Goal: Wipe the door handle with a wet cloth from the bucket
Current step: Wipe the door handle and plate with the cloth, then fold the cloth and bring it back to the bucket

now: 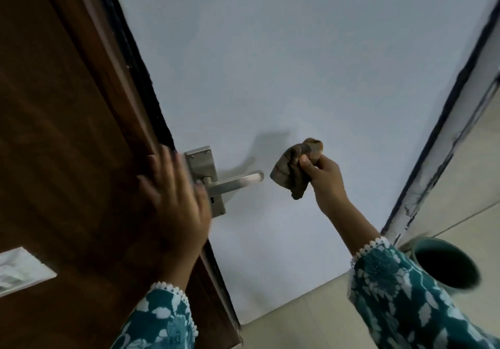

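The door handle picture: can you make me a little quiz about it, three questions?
1. True or false: the cloth is touching the door handle.
2. Which hand rests on the door edge? A) right hand B) left hand C) neither
3. Fill in: the bucket stands on the floor, under the ____ arm.

Key
1. False: a small gap shows between the cloth and the tip of the handle.
2. B; the right hand holds the cloth.
3. right
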Demonstrator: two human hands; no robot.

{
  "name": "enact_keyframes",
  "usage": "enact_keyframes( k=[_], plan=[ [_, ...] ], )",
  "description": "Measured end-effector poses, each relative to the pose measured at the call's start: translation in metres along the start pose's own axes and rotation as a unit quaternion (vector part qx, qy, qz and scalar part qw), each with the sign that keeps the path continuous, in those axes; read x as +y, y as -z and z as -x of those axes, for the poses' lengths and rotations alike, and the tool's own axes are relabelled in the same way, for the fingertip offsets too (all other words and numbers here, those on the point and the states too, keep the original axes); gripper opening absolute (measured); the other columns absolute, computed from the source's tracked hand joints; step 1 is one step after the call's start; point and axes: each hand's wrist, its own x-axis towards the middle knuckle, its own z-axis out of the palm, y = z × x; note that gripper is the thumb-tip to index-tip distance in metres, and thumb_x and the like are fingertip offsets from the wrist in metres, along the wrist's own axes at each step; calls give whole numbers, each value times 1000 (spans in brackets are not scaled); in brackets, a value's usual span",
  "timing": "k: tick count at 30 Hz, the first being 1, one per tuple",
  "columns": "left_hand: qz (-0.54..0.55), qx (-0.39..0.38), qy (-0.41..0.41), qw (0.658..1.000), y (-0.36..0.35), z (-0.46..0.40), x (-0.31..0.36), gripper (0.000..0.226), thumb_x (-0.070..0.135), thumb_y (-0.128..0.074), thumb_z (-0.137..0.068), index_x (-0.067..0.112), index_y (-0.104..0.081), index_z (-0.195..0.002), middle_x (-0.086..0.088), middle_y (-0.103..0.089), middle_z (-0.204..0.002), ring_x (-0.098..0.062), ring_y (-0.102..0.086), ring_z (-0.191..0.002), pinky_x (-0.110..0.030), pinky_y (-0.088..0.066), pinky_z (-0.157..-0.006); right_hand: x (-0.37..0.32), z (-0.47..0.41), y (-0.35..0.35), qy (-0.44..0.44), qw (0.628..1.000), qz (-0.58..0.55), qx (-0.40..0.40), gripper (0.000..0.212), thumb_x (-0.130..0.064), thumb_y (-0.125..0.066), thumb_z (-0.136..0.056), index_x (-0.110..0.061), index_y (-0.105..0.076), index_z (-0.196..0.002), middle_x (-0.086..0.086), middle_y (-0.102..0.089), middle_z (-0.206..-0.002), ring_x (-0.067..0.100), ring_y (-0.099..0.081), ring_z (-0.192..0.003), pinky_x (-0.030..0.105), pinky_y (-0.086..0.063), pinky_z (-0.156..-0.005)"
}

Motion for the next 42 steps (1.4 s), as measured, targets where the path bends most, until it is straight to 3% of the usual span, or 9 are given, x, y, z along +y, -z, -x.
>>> enact_keyframes(
  k=[4,8,12,16,20,25,34,39,42],
  plan=[
    [307,-145,-18,940,-14,-3,68,44,17,-41,-95,5,-41,-137,-14,-39,-147,-25,-33,-140,-50,-34,-109,-19,15,33,-24,989,-87,-118,25,-9,-38,-99,3,-57,-109,17,-68,-108,27,-64,-111,38,-51,-95],
    [510,-324,363,709,-26,-23,119,62,57,-45,-89,24,-38,-141,2,-46,-145,-7,-45,-129,-28,-35,-108,-32,22,57,-66,971,-130,-190,31,8,-31,-94,-4,-59,-95,1,-76,-75,12,-72,-72,22,-57,-64],
    [597,-419,439,525,-45,-25,156,54,45,-52,-85,12,-58,-127,-8,-67,-119,-21,-63,-111,-42,-49,-95,-31,26,85,-91,976,-77,-181,26,9,-38,-90,-2,-60,-96,3,-73,-73,13,-69,-67,25,-57,-62],
    [559,-443,444,543,-65,-18,206,24,17,-55,-93,7,-68,-110,-13,-72,-104,-26,-67,-99,-37,-56,-79,-27,24,133,-74,996,11,-58,16,-12,-55,-92,-6,-63,-104,7,-71,-91,22,-67,-87,33,-54,-78],
    [529,-417,485,558,-88,-7,261,17,7,-56,-90,5,-68,-103,-16,-72,-99,-31,-67,-95,-34,-56,-72,-29,29,197,-76,995,26,63,41,-35,-37,-100,-15,-69,-85,-4,-71,-73,8,-66,-73,16,-50,-61],
    [540,-395,525,527,-110,14,320,24,7,-55,-91,4,-64,-113,-15,-70,-105,-28,-66,-98,-33,-55,-70,-19,36,275,-31,987,125,100,31,-22,-41,-99,-18,-54,-127,3,-67,-114,15,-64,-96,30,-55,-83],
    [541,-449,519,487,-124,42,374,33,28,-53,-94,4,-66,-113,-17,-70,-108,-29,-68,-99,-33,-55,-72,-26,30,367,238,827,508,-41,28,-18,-73,-78,-22,-74,-105,10,-57,-131,20,-53,-111,29,-45,-88],
    [577,-440,591,353,-123,49,385,52,51,-37,-95,11,-67,-110,-17,-71,-109,-29,-71,-93,-38,-59,-71,-44,21,368,159,892,423,18,19,-29,-59,-90,-11,-68,-87,0,-67,-92,13,-59,-85,15,-42,-70],
    [593,-452,571,343,-123,60,385,37,37,-49,-94,10,-73,-99,-17,-71,-106,-28,-71,-91,-37,-59,-74,-46,12,359,35,961,265,75,32,-36,-50,-94,-6,-63,-93,11,-67,-88,20,-62,-79,23,-49,-68]
  ],
)
